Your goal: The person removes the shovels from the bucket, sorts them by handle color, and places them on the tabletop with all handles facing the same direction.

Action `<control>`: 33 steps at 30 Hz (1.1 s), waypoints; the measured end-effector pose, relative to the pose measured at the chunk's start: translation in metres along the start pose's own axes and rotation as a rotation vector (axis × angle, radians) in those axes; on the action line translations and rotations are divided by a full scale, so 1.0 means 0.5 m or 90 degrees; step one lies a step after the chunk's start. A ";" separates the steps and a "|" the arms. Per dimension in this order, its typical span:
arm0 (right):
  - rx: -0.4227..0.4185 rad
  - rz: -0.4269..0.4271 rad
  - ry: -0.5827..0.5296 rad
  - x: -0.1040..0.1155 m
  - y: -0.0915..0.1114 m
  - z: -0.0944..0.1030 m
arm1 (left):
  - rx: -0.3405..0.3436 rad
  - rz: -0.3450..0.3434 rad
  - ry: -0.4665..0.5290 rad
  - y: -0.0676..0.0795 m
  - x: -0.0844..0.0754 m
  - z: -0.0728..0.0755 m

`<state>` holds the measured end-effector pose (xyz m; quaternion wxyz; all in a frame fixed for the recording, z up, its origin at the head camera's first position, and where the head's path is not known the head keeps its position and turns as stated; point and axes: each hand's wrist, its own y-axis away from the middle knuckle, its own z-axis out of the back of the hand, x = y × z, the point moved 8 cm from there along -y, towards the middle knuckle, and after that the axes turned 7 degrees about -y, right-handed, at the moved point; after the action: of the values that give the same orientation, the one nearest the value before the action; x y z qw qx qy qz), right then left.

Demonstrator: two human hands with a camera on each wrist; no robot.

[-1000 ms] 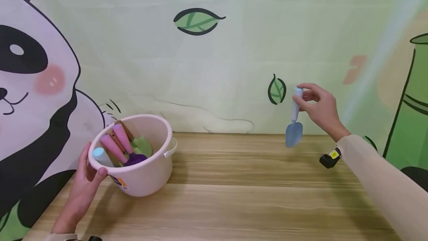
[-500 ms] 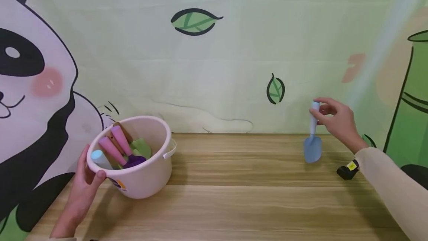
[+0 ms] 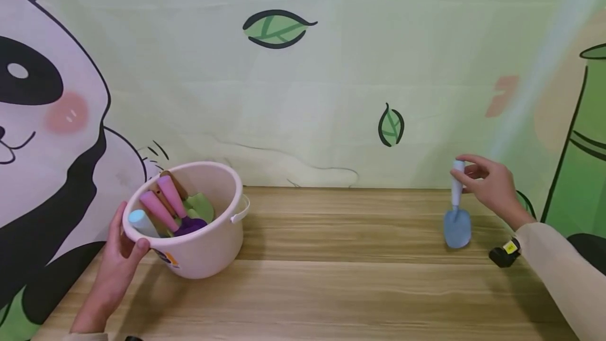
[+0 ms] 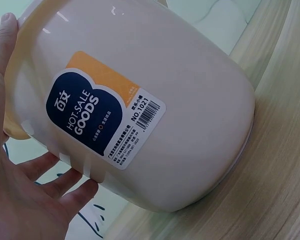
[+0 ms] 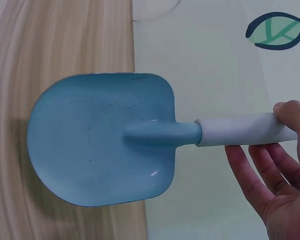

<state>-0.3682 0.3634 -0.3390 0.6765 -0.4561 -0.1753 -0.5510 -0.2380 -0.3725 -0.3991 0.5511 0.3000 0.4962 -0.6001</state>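
Hands well apart, left hand (image 3: pixel 115 270) gripping rim of pale pink bucket (image 3: pixel 213 251) with tools (image 3: pixel 172 194) inside, right hand (image 3: pixel 492 186) pinching blue trowel (image 3: pixel 457 228) by handle, blade down, over tabletop's (image 3: pixel 331 299) right side.

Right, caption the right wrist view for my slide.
A right hand holds a blue shovel by its pale handle, with wood-grain tabletop and leaf-print backdrop behind.

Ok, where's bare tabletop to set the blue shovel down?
Widest bare tabletop: between the pale bucket and the blue shovel, with the printed backdrop behind. The left end is crowded by bucket and left hand; tool handles bunch inside the bucket.
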 end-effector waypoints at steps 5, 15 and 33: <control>0.022 -0.012 0.000 -0.013 0.008 -0.003 | -0.002 0.000 -0.011 0.001 0.000 0.002; 0.040 -0.033 -0.016 -0.030 0.015 -0.011 | -0.002 -0.001 -0.004 0.005 0.000 0.002; 0.087 -0.104 -0.053 -0.083 -0.001 -0.033 | 0.007 -0.012 0.019 0.005 -0.003 -0.003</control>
<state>-0.3868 0.3742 -0.3782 0.6511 -0.4159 -0.2768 -0.5714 -0.2355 -0.3704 -0.3991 0.5361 0.3071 0.5043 -0.6033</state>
